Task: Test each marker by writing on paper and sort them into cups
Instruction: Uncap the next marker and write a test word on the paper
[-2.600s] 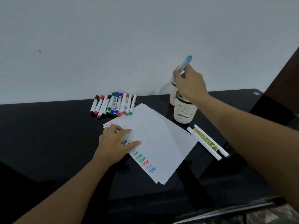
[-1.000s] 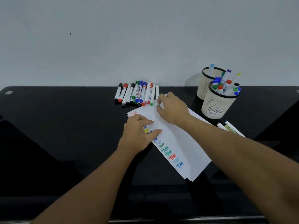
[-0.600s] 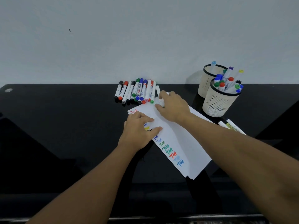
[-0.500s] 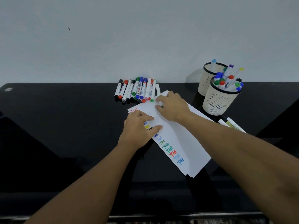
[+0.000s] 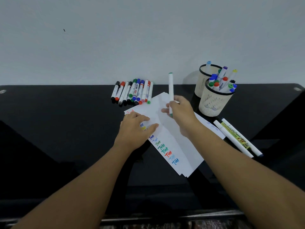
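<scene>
My right hand [image 5: 180, 111] grips a white marker with green ends [image 5: 171, 86], held nearly upright above the white paper sheets [image 5: 175, 142]. My left hand [image 5: 136, 129] lies flat on the paper's left part, fingers spread, beside a column of coloured test words. A row of several capped markers [image 5: 133, 92] lies at the back of the black table [image 5: 57, 121]. Two cream cups stand at the right: the near one [image 5: 212, 103] full of markers, the far one [image 5: 202, 80] behind it holding a few.
Two white markers and a yellow-labelled one [image 5: 236, 138] lie on the table right of the paper. A pale wall rises directly behind the table. The table's front edge runs along the bottom of the view.
My right hand dropped a blue marker into the far cup, reached to the marker row, and has now lifted a green-capped marker up over the paper. My left hand stayed on the sheet.
</scene>
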Motion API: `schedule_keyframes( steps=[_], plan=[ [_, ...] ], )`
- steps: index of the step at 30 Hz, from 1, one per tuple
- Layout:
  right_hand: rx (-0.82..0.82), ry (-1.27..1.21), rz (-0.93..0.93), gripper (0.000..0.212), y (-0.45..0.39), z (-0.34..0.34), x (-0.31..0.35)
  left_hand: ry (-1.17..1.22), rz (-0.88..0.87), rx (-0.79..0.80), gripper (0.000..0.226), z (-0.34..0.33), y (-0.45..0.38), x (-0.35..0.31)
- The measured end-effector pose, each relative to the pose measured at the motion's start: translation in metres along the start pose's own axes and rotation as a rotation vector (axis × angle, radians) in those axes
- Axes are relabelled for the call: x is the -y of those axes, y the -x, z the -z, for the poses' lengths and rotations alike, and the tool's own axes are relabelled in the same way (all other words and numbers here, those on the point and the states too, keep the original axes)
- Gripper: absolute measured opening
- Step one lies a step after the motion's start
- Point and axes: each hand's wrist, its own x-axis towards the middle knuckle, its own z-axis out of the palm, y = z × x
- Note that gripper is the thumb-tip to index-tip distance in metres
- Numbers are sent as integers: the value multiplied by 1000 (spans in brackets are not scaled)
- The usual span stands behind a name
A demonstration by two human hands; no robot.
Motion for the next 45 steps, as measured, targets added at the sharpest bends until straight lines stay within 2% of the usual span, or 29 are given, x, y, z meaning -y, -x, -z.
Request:
schedule_keyframes(
  steps=[2,4,6,9,12,15,17,19,21,23,25,26,27,29,31,37,42,45],
  plan=[
    [97,-162,-70,21,16,3,-1,50,-15,-31,52,3,4,-5],
    [154,-141,-74,23,27,6,-5,82,-79,-89,46,7,10,-10],
    [143,-113,-81,29,35,9,-7,84,-176,-138,41,11,20,-14],
    [120,-136,-96,28,45,14,-9,88,-245,-116,40,13,35,-17],
    [171,-81,-110,31,55,17,-14,28,-285,-84,31,10,45,-16],
    [212,-64,-143,26,60,16,-18,-27,-283,-92,26,7,49,-13],
    [135,-105,-165,37,60,17,-18,-49,-270,-96,27,5,49,-13],
    [-91,-39,-125,63,59,19,-18,-55,-259,-104,27,5,48,-14],
    [-340,216,65,91,60,25,-23,-63,-273,-123,26,4,48,-15],
    [-405,558,414,94,62,30,-31,-73,-301,-139,24,4,48,-15],
    [-275,896,738,71,60,34,-37,-78,-327,-142,23,4,49,-15],
    [-147,1046,832,58,56,35,-37,-85,-338,-145,23,4,49,-15],
    [4,1175,852,47,54,34,-36,-96,-349,-150,22,3,49,-14],
    [259,1297,744,36,51,31,-28,-114,-363,-150,22,3,48,-13],
    [358,1279,650,33,49,30,-23,-118,-369,-135,23,3,47,-11],
    [446,1351,633,37,49,34,-19,-142,-442,-110,28,1,44,-6],
    [394,1446,696,38,46,37,-21,-137,-462,-96,26,0,45,-6],
    [357,1456,667,42,48,40,-19,-125,-456,-95,24,0,46,-6]
  ],
)
